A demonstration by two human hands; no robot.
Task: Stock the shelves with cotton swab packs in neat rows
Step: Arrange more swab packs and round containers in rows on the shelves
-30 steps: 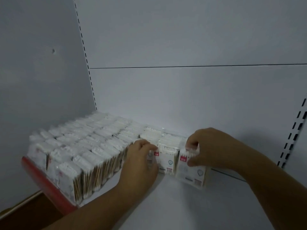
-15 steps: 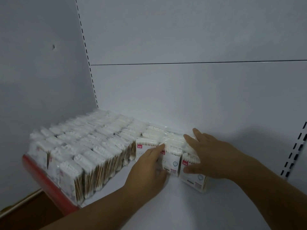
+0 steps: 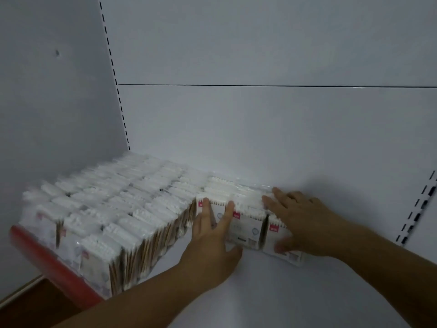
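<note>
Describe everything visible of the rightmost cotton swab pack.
The rightmost pack is a white, clear-wrapped packet with a small red label and swab tips along its top. It stands roughly upright on the white shelf, beside the neighbouring pack. The right hand lies over its top, thumb pressing its front face.

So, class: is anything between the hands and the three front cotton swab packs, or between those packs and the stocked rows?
Nothing visible. Left hand and right hand rest directly on the front cotton swab packs, which stand close beside the stocked rows.
</note>
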